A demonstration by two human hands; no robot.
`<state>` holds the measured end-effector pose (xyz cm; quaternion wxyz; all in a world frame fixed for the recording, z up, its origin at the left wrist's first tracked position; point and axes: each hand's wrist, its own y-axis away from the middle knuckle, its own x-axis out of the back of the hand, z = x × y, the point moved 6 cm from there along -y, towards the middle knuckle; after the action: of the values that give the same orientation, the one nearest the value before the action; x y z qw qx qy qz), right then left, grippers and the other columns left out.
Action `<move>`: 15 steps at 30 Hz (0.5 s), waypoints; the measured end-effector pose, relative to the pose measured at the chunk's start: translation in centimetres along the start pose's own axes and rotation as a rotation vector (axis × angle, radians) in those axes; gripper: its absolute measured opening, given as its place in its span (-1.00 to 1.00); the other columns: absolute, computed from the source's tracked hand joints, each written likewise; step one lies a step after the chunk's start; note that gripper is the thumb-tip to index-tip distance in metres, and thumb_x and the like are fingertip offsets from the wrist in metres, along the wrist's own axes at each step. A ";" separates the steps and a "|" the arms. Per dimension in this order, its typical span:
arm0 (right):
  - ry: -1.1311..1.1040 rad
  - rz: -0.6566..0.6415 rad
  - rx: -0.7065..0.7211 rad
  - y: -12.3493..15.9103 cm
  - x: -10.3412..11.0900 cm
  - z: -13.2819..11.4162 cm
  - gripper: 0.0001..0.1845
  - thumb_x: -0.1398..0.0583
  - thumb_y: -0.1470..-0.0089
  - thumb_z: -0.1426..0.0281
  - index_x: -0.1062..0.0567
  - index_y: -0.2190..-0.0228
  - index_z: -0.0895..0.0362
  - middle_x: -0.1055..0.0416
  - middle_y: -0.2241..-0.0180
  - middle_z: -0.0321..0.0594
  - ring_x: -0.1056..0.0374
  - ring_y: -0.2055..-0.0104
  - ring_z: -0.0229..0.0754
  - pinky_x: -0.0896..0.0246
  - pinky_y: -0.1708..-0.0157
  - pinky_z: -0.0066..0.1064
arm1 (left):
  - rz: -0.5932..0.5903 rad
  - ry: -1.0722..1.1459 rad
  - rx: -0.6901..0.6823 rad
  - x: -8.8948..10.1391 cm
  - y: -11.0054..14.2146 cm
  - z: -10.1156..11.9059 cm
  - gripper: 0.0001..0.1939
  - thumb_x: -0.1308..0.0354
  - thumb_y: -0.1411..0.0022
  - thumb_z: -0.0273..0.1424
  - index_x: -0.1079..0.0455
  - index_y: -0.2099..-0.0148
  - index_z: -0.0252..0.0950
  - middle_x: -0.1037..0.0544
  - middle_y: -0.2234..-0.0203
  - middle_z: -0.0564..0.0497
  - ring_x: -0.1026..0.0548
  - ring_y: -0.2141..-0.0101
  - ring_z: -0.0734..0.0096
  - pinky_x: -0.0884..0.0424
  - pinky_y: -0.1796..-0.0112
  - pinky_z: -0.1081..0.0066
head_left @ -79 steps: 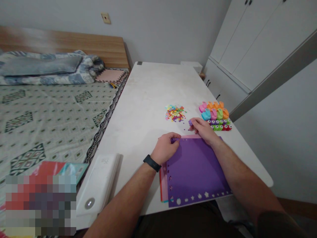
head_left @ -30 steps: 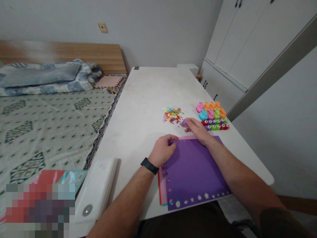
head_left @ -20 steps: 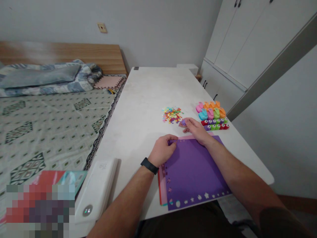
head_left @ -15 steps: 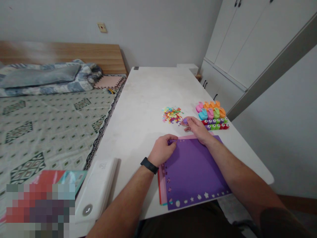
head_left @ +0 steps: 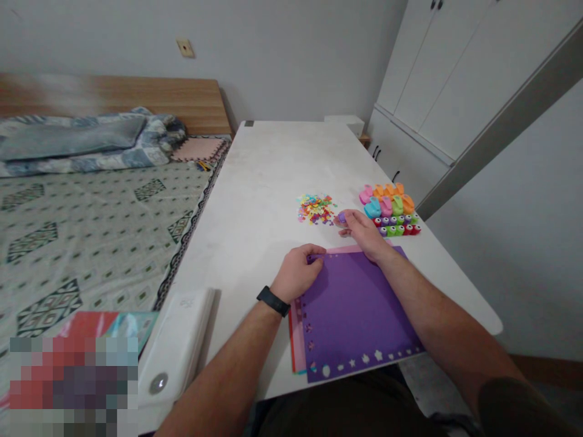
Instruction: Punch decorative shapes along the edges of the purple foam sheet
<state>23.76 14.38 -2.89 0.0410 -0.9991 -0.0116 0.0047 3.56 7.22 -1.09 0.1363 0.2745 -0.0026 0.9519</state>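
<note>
A purple sheet of paper [head_left: 355,309] with punched shapes along its left and lower edges lies at the table's front, over pink and red sheets. My left hand [head_left: 300,267] pinches its upper left corner. Just beyond the top edge, my right hand [head_left: 359,230] is closed around a small purple craft punch [head_left: 342,216], mostly hidden by the fingers. Close to that hand is a heap of colourful paper cut-outs [head_left: 316,209]. Several large and small craft punches [head_left: 394,206] in pink, orange, blue, green, red and purple stand in rows to its right.
The white table [head_left: 273,164] runs back to the wall. At its left front edge lies a long white device [head_left: 182,340]. Coloured packets [head_left: 109,325] rest beside it, partly blurred out. A bed [head_left: 100,237] stands to the left, with cabinets [head_left: 437,79] at the right.
Hardly anything differs. The whole view has shifted slightly, and both hands keep their holds on the paper and the punch.
</note>
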 end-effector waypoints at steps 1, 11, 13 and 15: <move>-0.003 -0.002 -0.011 0.0 0.0 0.1 -0.54 -0.21 -0.18 -0.06 -0.51 0.14 0.05 -0.55 0.08 -0.13 -0.46 -0.03 -0.05 -0.47 0.20 -0.28 | 0.000 -0.001 -0.001 0.0 0.0 0.0 -0.67 -0.15 -0.24 -0.38 -0.59 -0.01 -0.26 -0.69 0.16 -0.05 -0.61 0.24 0.30 -0.50 0.14 0.35; -0.016 -0.035 -0.012 0.0 -0.8 0.3 -0.53 -0.19 -0.20 -0.07 -0.51 0.13 0.07 -0.54 0.09 -0.12 -0.45 -0.02 -0.07 -0.45 0.14 -0.24 | 0.001 0.007 -0.017 0.0 0.0 0.0 -0.68 -0.14 -0.23 -0.39 -0.59 0.01 -0.26 -0.68 0.15 -0.04 -0.60 0.20 0.29 -0.48 0.13 0.35; -0.017 0.005 -0.003 -0.2 -0.2 0.5 -0.52 -0.20 -0.19 -0.07 -0.50 0.13 0.06 -0.54 0.09 -0.13 -0.45 -0.03 -0.07 -0.45 0.14 -0.24 | 0.001 0.008 -0.015 -0.1 0.0 0.0 -0.69 -0.15 -0.23 -0.39 -0.59 0.02 -0.25 -0.68 0.15 -0.04 -0.60 0.21 0.29 -0.48 0.16 0.36; -0.017 0.036 -0.003 -0.3 0.2 0.7 -0.52 -0.21 -0.18 -0.08 -0.50 0.14 0.05 -0.54 0.10 -0.14 -0.45 -0.02 -0.08 -0.45 0.15 -0.25 | 0.000 0.011 -0.013 -0.1 0.0 -0.1 -0.69 -0.15 -0.24 -0.38 -0.59 0.01 -0.24 -0.68 0.17 -0.03 -0.60 0.22 0.29 -0.48 0.18 0.37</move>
<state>23.93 14.72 -3.51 0.0394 -0.9991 0.0058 0.0140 3.59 7.23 -1.19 0.1381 0.2683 -0.0079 0.9533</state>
